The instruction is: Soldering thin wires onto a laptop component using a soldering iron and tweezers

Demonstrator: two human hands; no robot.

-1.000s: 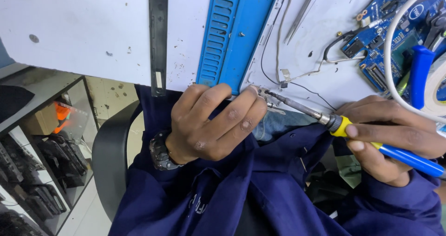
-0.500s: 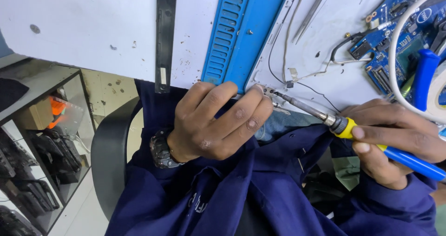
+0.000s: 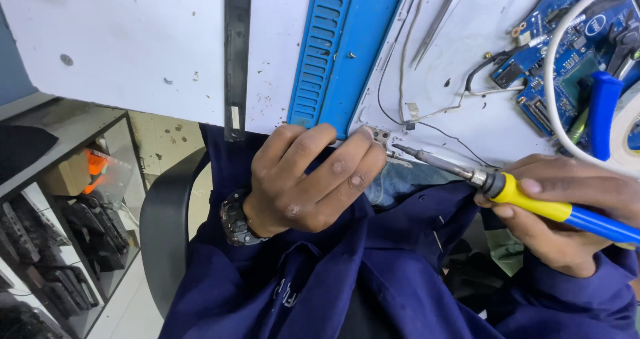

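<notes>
My left hand grips the near corner of a grey-white laptop panel, fingers curled beside its small metal hinge bracket. A dark watch sits on that wrist. My right hand holds a soldering iron with a yellow and blue handle. Its metal tip points left and rests at the hinge bracket, just off my left fingertips. Thin black and grey wires run across the panel near the tip.
A blue vented plastic strip and a black bar lie on the white table. Tweezers, a blue circuit board, a white cable and a blue-handled tool sit at right. Shelves with dark parts stand at lower left.
The view has shifted slightly. Both hands hold their grips, and the iron's tip stays at the hinge bracket.
</notes>
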